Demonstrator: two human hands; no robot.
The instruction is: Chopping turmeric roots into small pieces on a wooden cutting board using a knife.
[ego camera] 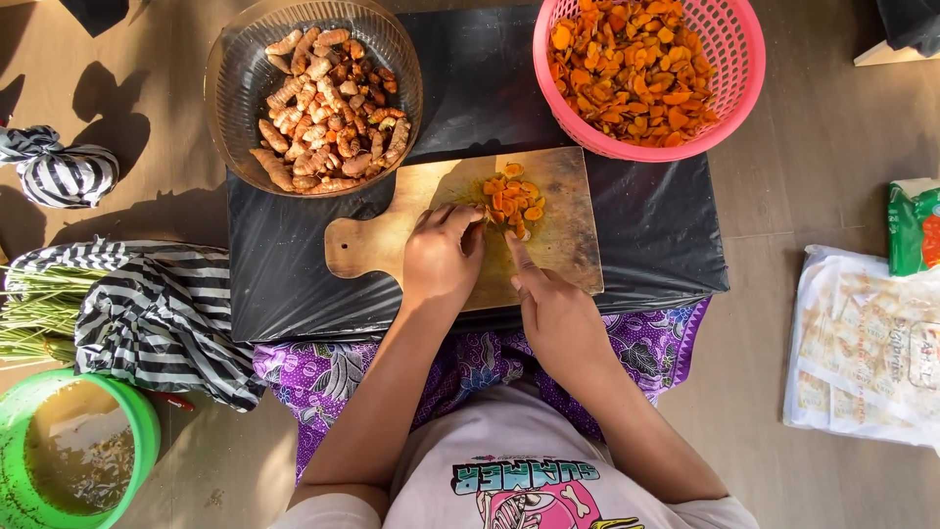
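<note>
1. The left hand (pixel 443 257) rests on the wooden cutting board (pixel 392 240), fingers curled down over something at the edge of the pile of orange slices (pixel 512 199); what it pins is hidden under the fingertips.
2. The right hand (pixel 553 313) is closed around a knife, forefinger stretched forward along it; the blade (pixel 516 233) shows only as a thin sliver just beside the slices.
3. The slices lie near the middle of the board, touching the fingertips of the left hand.
4. The board sits on a low stand wrapped in black plastic (pixel 656 225).
5. A clear glass bowl (pixel 235 88) stands at the stand's far left corner, holding whole brown-orange roots (pixel 323 108).
6. A pink plastic basket (pixel 739 59) at the far right corner is heaped with cut orange pieces (pixel 632 64).
7. A green bucket (pixel 147 421) on the floor at the left holds murky water.
8. Beside it lie a striped cloth (pixel 157 313) and a bundle of green stalks (pixel 39 313).
</note>
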